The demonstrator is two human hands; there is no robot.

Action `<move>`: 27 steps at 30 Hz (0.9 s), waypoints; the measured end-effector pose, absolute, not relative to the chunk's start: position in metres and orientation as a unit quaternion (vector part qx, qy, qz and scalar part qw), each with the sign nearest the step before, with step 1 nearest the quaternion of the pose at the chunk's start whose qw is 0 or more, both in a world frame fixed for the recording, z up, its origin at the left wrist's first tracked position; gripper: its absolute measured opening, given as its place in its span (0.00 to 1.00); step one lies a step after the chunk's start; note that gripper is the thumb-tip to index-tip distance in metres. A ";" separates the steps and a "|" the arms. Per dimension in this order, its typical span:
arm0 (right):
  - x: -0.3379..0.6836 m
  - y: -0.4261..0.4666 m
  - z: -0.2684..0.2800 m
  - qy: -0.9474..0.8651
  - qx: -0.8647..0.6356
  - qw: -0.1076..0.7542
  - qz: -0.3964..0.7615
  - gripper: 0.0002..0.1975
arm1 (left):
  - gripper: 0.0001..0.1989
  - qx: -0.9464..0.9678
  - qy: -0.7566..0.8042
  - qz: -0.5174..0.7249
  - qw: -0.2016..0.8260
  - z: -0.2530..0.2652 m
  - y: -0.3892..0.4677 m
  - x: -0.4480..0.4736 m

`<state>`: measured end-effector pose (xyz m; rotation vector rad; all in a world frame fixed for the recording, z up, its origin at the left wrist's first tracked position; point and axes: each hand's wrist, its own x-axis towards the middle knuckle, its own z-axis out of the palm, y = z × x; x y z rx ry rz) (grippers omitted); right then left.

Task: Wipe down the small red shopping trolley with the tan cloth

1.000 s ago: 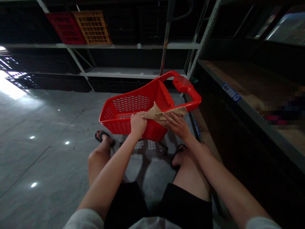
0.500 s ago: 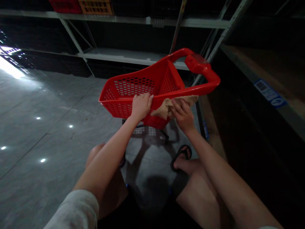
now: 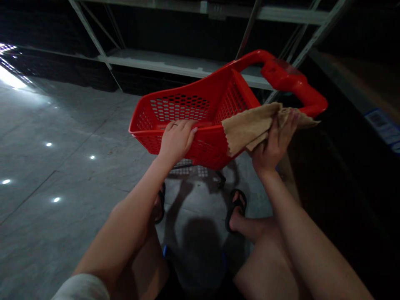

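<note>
A red plastic shopping cart with honeycomb holes in its walls stands in front of me, its handle at the upper right. My left hand is closed over the near rim, fingers reaching inside the basket and thumb along the edge. A tan cloth lies against the near side of the cart below the handle. My right hand presses this cloth onto the red plastic near the handle's base, its fingers over the fabric. Part of the cloth hangs loose to the left of that hand.
Behind the cart runs a white metal rack with dark crates on the left. A dark shelf with a blue-and-white label is close on the right. My sandalled foot rests on the grey floor near a cart wheel.
My right hand has slid right and up along the cart's side toward the handle, and the cloth is more spread out. My left hand remains on the rim. The view has shifted slightly.
</note>
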<state>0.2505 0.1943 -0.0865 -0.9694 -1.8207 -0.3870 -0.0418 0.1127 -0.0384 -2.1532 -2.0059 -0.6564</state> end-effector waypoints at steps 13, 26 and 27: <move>0.101 0.160 -0.112 -0.915 -0.254 0.307 -0.059 0.23 | 0.19 -0.664 -0.721 -0.183 0.077 -0.057 0.120 -0.060; 0.283 0.214 -0.082 -0.785 -0.434 0.418 -0.140 0.21 | 0.23 -0.684 -0.706 -0.178 0.049 -0.056 0.113 -0.064; 0.290 0.218 -0.081 -0.763 -0.447 0.449 -0.129 0.22 | 0.23 -0.683 -0.708 -0.175 0.046 -0.055 0.111 -0.062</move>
